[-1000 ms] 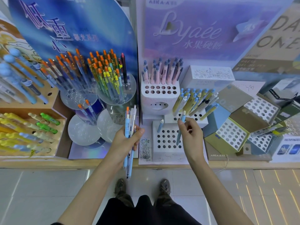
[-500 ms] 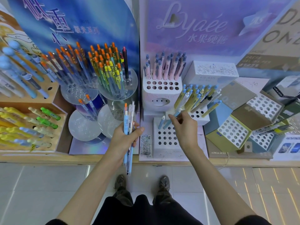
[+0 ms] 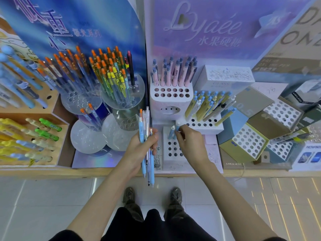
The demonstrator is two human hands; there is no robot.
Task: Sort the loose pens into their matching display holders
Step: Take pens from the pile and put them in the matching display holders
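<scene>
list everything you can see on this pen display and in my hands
pink pens: about a dozen, pink with blue caps, upright in the tall white holder
olive pens: many, yellow-olive with blue caps, leaning in the middle white holder
orange-capped pens: many, mixed barrels, in clear round holders, left
front white holder: one, white, in front of the other two
standing pen: one, blue, in the front white holder
wooden rack: one, tan, far left, with yellow, green and blue pens
honeycomb boxes: several, olive and blue, right
shoes: two, dark, on the tiled floor
left hand: one, grips the pen bundle, light blue and clear
right hand: one, pinches a blue pen at the front white holder
</scene>
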